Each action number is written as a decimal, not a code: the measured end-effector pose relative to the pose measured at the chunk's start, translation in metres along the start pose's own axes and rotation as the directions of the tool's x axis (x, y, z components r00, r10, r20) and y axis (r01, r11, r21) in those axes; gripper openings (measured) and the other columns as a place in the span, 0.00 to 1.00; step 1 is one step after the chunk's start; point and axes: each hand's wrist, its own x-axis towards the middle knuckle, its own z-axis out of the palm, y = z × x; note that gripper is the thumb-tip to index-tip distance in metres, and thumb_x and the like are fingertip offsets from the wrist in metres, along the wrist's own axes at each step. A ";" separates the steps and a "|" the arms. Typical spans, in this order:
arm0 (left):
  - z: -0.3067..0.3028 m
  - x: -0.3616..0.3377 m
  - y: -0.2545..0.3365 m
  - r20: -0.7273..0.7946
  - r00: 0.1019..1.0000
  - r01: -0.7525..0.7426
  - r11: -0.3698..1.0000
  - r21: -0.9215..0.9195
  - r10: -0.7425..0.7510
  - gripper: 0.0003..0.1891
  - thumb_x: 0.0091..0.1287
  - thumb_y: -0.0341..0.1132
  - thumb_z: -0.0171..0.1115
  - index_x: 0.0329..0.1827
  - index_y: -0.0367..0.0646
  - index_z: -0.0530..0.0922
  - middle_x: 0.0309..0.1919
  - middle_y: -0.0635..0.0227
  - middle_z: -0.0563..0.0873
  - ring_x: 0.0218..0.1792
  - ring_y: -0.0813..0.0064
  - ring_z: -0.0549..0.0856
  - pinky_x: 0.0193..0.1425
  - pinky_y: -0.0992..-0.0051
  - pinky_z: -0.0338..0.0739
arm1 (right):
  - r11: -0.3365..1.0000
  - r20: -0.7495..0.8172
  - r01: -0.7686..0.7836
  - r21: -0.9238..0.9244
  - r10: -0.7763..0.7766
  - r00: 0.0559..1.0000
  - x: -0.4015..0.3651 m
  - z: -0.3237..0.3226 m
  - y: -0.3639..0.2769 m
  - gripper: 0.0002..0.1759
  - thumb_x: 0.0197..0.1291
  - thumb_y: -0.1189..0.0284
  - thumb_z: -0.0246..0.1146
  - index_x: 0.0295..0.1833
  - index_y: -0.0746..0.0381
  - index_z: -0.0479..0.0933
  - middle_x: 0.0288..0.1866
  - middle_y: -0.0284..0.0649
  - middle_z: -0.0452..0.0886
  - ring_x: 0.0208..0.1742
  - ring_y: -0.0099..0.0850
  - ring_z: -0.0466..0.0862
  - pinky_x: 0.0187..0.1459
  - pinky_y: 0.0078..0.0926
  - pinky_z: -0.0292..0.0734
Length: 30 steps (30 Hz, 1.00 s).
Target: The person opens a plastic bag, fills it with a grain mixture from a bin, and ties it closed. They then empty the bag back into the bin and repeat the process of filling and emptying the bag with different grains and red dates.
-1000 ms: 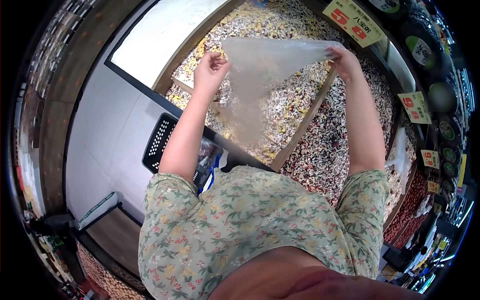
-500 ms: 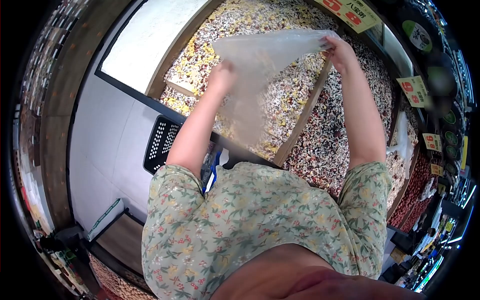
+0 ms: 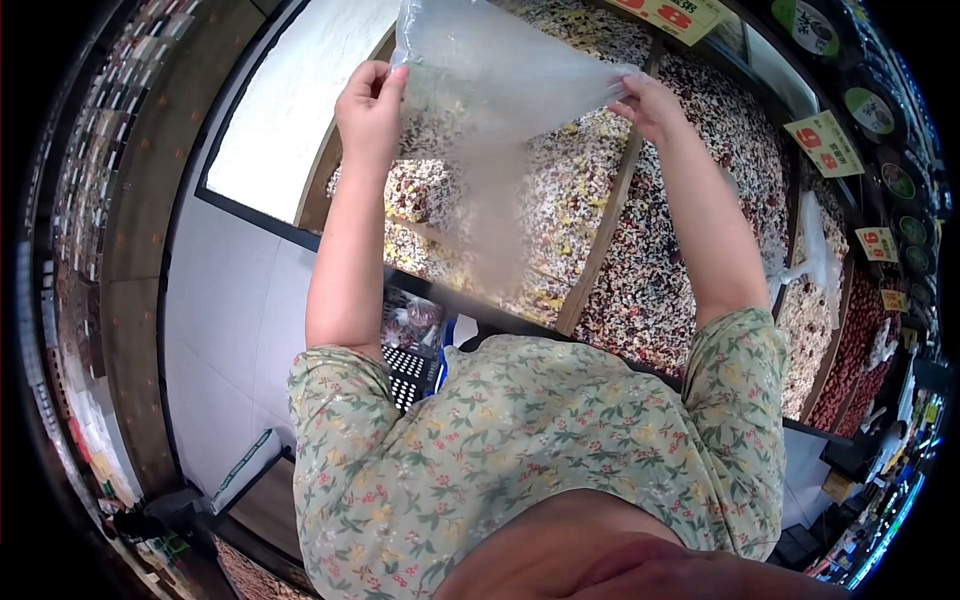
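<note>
A thin clear plastic bag (image 3: 490, 80) is stretched between my two hands above a bin of mixed grains (image 3: 575, 190). My left hand (image 3: 370, 105) pinches the bag's left edge between thumb and fingers. At the bag's right corner, my right hand (image 3: 650, 108) grips the gathered plastic. Through the film the grains below look hazy, and the bag's top edge reaches the upper border of the view. The bag looks flat, with nothing visible inside it.
Wooden dividers (image 3: 612, 215) part the grain bins. Yellow price signs (image 3: 825, 143) stand along the right, near a hanging plastic bag (image 3: 815, 250) and a bin of red beans or nuts (image 3: 850, 350). A black basket (image 3: 408, 370) with packaged goods is below my left arm.
My left hand has moved up and left and now holds the bag's edge, spreading the bag wider. My right hand has shifted slightly left and remains on its corner.
</note>
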 end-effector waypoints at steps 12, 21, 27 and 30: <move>0.000 0.082 0.123 0.045 0.863 -0.503 0.864 -0.002 0.503 0.07 0.62 0.29 0.58 0.26 0.42 0.70 0.20 0.81 0.68 0.23 0.90 0.65 0.27 0.86 0.60 | 0.987 0.217 -0.038 0.153 0.004 0.976 -0.020 0.040 0.009 0.12 0.66 0.70 0.47 0.50 0.62 0.71 0.47 0.39 0.78 0.48 0.30 0.77 0.47 0.29 0.75; 0.015 0.070 0.158 0.120 0.849 -0.529 0.832 0.167 0.515 0.08 0.63 0.29 0.57 0.27 0.39 0.70 0.21 0.79 0.70 0.26 0.88 0.68 0.30 0.85 0.64 | 0.893 0.230 -0.072 0.445 -0.036 0.973 -0.040 0.051 0.022 0.14 0.66 0.72 0.44 0.54 0.62 0.67 0.49 0.42 0.75 0.48 0.34 0.75 0.50 0.34 0.73; 0.016 0.064 0.152 0.103 0.859 -0.512 0.841 0.176 0.502 0.08 0.63 0.31 0.57 0.28 0.39 0.70 0.22 0.76 0.72 0.27 0.86 0.69 0.32 0.83 0.66 | 0.831 0.180 -0.040 0.554 -0.072 0.981 -0.047 0.050 0.032 0.14 0.66 0.73 0.45 0.54 0.64 0.65 0.52 0.47 0.72 0.53 0.38 0.74 0.55 0.38 0.71; 0.007 0.061 0.147 0.094 0.855 -0.518 0.831 0.203 0.510 0.07 0.63 0.34 0.59 0.33 0.39 0.73 0.24 0.76 0.75 0.28 0.88 0.72 0.33 0.86 0.66 | 0.805 0.179 -0.033 0.592 -0.091 0.980 -0.050 0.053 0.033 0.14 0.66 0.73 0.46 0.54 0.66 0.63 0.54 0.50 0.71 0.56 0.41 0.73 0.58 0.41 0.69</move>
